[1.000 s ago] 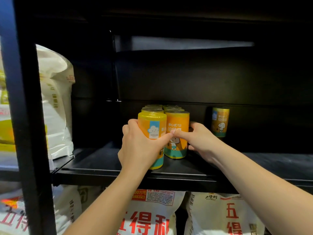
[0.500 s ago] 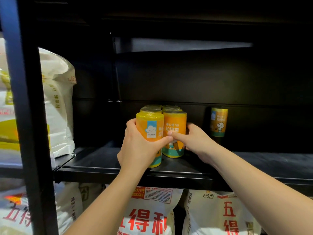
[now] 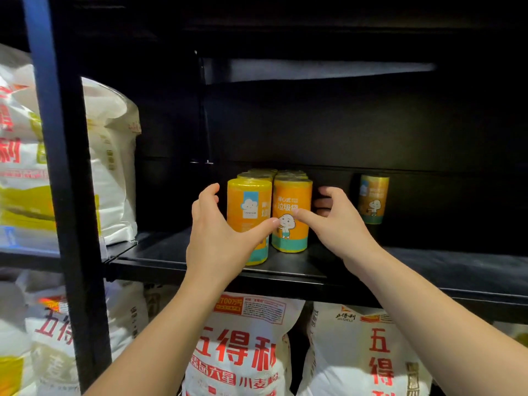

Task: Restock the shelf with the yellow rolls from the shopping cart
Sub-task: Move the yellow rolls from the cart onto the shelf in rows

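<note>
Several yellow rolls stand upright in a tight block on the black shelf (image 3: 171, 260). My left hand (image 3: 217, 241) is cupped around the front-left roll (image 3: 248, 207). Its thumb touches the roll's front and its fingers stand a little off the left side. My right hand (image 3: 340, 227) flanks the front-right roll (image 3: 291, 232). Its thumb tip is on the label, and a dark gap separates its curled fingers from the roll's right side. More rolls (image 3: 291, 174) stand behind these two. A single roll (image 3: 373, 198) stands apart, further right and back.
A black upright post (image 3: 65, 195) stands at the left, with a white flour bag (image 3: 114, 167) behind it on the same level. More flour bags (image 3: 243, 352) fill the shelf below. The shelf board to the right (image 3: 457, 267) is bare.
Both hands have loosened. The left fingers were wrapped on the front-left roll and now stand off it. The right fingers have drawn away from the front-right roll's side.
</note>
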The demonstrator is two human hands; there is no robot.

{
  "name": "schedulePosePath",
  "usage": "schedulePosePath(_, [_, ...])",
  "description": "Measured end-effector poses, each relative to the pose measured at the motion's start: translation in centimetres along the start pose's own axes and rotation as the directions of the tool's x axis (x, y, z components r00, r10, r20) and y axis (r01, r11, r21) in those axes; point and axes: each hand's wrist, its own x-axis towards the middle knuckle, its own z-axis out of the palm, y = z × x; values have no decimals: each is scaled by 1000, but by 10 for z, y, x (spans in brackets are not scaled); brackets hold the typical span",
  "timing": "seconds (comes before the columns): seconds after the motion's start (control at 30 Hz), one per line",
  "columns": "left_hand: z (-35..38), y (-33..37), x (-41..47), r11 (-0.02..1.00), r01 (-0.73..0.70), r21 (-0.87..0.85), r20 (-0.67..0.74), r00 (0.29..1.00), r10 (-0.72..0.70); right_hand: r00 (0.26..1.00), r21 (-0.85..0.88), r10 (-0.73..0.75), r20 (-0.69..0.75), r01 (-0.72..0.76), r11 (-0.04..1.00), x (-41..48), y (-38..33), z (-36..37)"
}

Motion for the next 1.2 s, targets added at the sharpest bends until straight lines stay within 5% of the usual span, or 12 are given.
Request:
schedulePosePath(0.17, [-10, 8, -21, 997, -67, -28, -75, 995, 64, 978, 97, -172, -120, 184, 978, -35, -6, -6])
schedulePosePath(0.33, [-25, 4, -54, 993, -119, 1, -168, 979, 118, 942, 289, -324, -84, 335, 897, -85, -6, 0])
schedulePosePath(0.57, [-66, -37, -122, 997, -66, 45, -239, 968, 75, 919, 540, -370, 138, 244, 806, -150, 18, 57])
schedulePosePath(0.73, [-112, -88, -176, 983, 121, 135, -249, 965, -84, 875, 627, -324, 359, 30, 778, -202, 29, 120])
schedulePosePath(0.93, [-184, -168, -240, 897, 366, 248, -327, 903, -278, 719, 528, -258, 645, -176, 831, -263, 32, 206])
schedulePosePath(1.2, [-282, -263, -343, 645, 736, 208, -454, 656, -602, 490, 323, -194, 850, -193, 927, -344, 39, 334])
